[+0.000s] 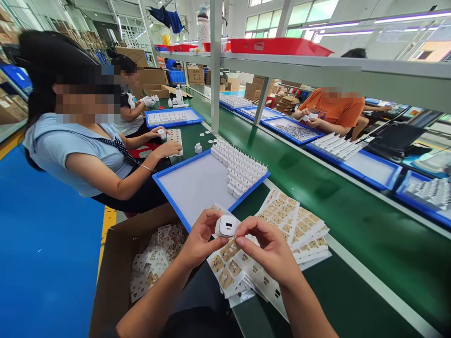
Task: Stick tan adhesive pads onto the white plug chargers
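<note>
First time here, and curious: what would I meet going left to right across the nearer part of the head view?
Bright blue floor, brown cardboard box, bare left fingers, white rounded block with slots, bare right fingers.

Okay, the tray (200, 185) has a bright blue rim and a pale greyish-white bottom. Near end of the tray, the plug (225, 226) is white with a black slot. Sticker sheets (280, 206) right of the tray: tan squares gridded on white. Bench (355, 277) beside it's deep green, floor (45, 253) left of it's vivid blue with a yellow stripe (109, 217).
</note>
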A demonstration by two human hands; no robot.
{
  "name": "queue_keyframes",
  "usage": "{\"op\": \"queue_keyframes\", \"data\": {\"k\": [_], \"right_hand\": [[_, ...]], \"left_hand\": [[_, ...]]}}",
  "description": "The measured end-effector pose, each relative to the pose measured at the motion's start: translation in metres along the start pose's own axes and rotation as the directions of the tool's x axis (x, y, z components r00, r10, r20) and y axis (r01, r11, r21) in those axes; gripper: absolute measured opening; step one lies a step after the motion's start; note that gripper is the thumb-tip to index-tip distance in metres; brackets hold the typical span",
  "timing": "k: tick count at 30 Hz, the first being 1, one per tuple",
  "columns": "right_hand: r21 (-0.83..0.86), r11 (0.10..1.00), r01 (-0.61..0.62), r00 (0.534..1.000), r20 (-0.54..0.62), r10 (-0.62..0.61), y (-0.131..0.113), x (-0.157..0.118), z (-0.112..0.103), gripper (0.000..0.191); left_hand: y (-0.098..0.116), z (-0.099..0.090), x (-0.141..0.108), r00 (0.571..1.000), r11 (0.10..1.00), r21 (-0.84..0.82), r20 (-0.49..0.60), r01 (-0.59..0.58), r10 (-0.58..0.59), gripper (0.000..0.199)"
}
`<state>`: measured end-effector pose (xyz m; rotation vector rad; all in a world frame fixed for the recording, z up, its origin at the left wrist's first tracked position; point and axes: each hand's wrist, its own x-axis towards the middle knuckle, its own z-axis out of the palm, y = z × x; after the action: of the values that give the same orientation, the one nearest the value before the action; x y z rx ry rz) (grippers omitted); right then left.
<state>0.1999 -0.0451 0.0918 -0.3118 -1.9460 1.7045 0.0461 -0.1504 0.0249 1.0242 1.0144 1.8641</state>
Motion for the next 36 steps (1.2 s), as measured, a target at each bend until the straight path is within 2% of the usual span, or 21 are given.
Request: {"op": "queue_keyframes", "data": {"k": [4,7,11,13,17,19,23,36], "right_hand": [[0.037,0.999,-0.027,1.000,-0.010,0.028,0.002,0.000,0.005,0.007],[0.067,0.995,-0.069,0.998,-0.005,0.070,0.002,0.000,0.010,0.011],[0.114,0.989,-0.099,0.995,0.010,0.098,0.002,-0.002,0.009,0.011],[0.140,0.987,-0.079,0.997,-0.014,0.082,0.002,-0.003,0.006,0.008],[0.149,0.989,-0.001,0.976,-0.213,0.033,0.003,-0.005,0.006,0.003],[0.136,0.991,0.001,0.965,-0.260,0.035,0.004,-0.004,0.010,0.003],[0.116,0.993,-0.018,0.967,-0.249,0.047,0.005,-0.003,0.017,0.003],[0.098,0.994,-0.050,0.967,-0.244,0.072,0.005,-0.002,0.018,0.005]], "left_hand": [[0.000,-0.005,-0.004,0.996,0.963,0.257,0.020,-0.084,0.082,0.045],[-0.001,-0.008,-0.004,0.988,0.878,0.453,0.042,-0.153,0.150,0.052],[0.005,-0.010,-0.003,0.975,0.779,0.593,0.050,-0.205,0.219,0.047],[0.011,-0.009,-0.006,0.968,0.749,0.623,0.056,-0.227,0.246,0.046],[0.022,-0.006,-0.012,0.954,0.702,0.656,0.103,-0.278,0.282,0.050],[0.025,-0.003,-0.013,0.943,0.683,0.658,0.143,-0.318,0.301,0.051],[0.027,-0.001,-0.011,0.925,0.665,0.649,0.185,-0.369,0.332,0.051],[0.030,-0.002,-0.008,0.920,0.647,0.660,0.205,-0.381,0.333,0.051]]}}
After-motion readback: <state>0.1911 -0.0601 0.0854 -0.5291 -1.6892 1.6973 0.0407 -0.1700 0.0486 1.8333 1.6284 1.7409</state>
